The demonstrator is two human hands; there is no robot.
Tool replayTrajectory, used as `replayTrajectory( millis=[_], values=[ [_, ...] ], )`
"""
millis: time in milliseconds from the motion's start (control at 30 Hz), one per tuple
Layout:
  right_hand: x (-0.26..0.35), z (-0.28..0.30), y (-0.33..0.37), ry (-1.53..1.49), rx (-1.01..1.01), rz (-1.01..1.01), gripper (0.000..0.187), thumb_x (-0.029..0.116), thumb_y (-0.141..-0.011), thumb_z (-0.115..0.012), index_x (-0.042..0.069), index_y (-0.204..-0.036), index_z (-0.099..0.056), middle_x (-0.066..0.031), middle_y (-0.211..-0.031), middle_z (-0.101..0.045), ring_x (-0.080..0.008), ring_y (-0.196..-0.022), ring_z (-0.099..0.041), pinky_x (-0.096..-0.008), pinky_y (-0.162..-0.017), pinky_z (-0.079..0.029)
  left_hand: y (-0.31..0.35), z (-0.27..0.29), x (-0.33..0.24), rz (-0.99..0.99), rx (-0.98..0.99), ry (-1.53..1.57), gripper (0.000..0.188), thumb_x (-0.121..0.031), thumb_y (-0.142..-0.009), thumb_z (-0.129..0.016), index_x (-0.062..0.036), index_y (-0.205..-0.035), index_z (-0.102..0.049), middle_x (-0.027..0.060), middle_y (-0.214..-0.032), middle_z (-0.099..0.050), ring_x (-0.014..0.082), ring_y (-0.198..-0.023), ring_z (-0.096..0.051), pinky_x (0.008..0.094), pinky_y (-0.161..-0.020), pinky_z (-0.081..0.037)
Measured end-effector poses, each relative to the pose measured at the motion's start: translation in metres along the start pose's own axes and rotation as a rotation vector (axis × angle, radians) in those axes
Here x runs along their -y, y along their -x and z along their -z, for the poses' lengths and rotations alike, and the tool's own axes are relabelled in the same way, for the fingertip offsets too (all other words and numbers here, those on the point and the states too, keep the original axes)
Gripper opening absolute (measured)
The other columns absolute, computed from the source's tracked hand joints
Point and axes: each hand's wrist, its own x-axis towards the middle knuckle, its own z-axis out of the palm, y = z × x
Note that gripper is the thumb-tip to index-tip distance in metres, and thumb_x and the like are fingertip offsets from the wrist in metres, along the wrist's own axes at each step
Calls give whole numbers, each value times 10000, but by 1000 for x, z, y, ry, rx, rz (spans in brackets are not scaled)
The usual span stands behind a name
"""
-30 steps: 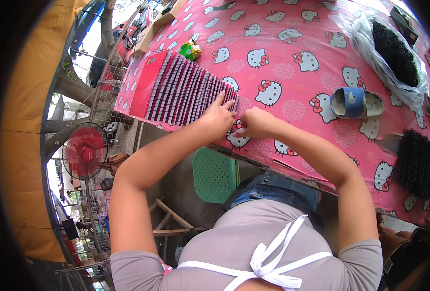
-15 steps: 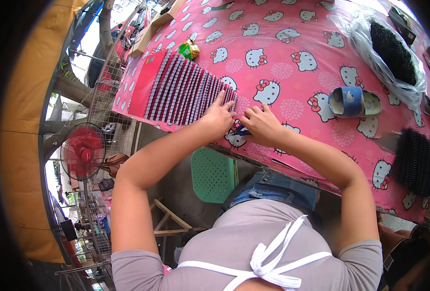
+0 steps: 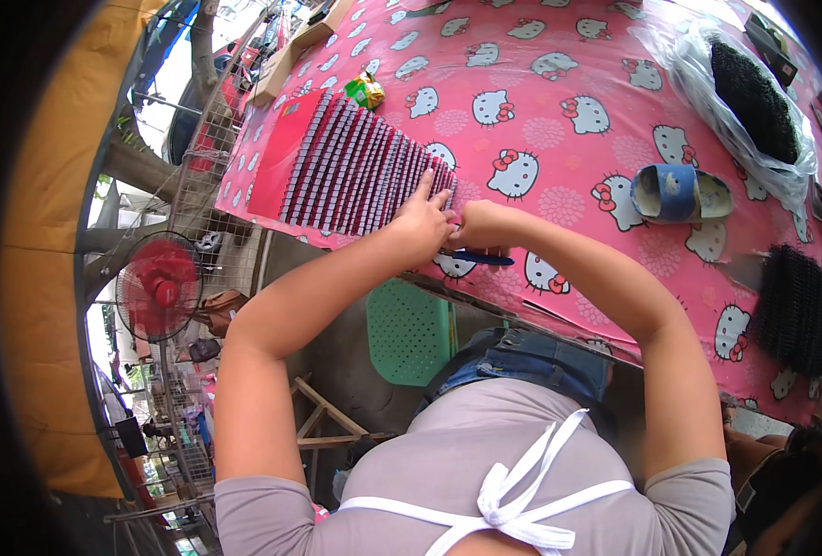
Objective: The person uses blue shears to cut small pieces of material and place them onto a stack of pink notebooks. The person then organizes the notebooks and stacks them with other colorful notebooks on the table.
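Overlapping rows of small white and dark red strips lie on a red sheet at the table's left. My left hand rests at the right end of these rows, its index finger stretched forward over them and the others partly bent. Close beside it, my right hand is closed, its fingertips turned inward against the left fingers and mostly hidden. A slim dark blue tool sticks out from under the right hand, apparently held in it; its exact kind is unclear.
A pink patterned cloth covers the table. A green and gold packet lies beyond the strips. To the right are a blue slipper, black bristly bundles and a clear plastic bag. A green perforated stool stands below.
My right hand has turned and moved left against my left hand, its fingers folding in. More of the blue tool now shows, pointing right. My left hand has barely moved.
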Motion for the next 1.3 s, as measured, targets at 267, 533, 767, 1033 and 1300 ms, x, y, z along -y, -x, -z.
replayTrajectory(
  millis=[267, 533, 767, 1033, 1300],
  values=[
    [-35, -45, 11, 601, -560, 255, 560, 377, -645, -754, 71, -1079, -576, -98, -1048, -555, -253, -1054, -520, -468, -916, -393, 0, 1, -4, 22, 43, -58, 443, -288, -863, -529, -144, -1281, -530, 27, -1438, -381, 259, -1381, -242, 658, -1068, -67],
    [-20, -45, 0, 431, -463, 225, 480, 378, -675, -746, 40, -986, -606, -105, -914, -605, -267, -902, -593, -441, -790, -479, 4, -8, -10, 60, 2, -94, 415, -307, -905, -475, -137, -1277, -544, 31, -1478, -321, 277, -1390, -214, 623, -1085, -18],
    [0, 5, -8, -185, 25, -190, 444, 370, -717, -698, -71, -720, -645, -177, -648, -634, -276, -559, -646, -393, -528, -554, 103, 2, -56, -147, -130, 125, 367, -221, -727, -563, 34, -974, -657, 167, -1201, -558, 269, -1069, -529, 394, -939, -389],
    [-27, -54, 69, 487, -500, -190, 541, 445, -719, -700, 42, -1063, -588, -189, -1221, -519, -342, -1183, -473, -544, -978, -333, 70, -205, -4, 500, -388, 1325, 260, -199, -875, -521, -12, -1008, -642, 144, -892, -683, 280, -893, -654, 399, -790, -509],
    [3, -52, 46, -300, -573, 74, 770, 541, -875, -506, -55, -1339, -355, -239, -1397, -336, -356, -1302, -326, -413, -1082, -253, -13, -238, 7, 249, -758, 1260, 359, -95, -809, -495, -61, -1154, -586, 76, -1187, -595, 211, -1125, -522, 349, -980, -381]
  ],
)
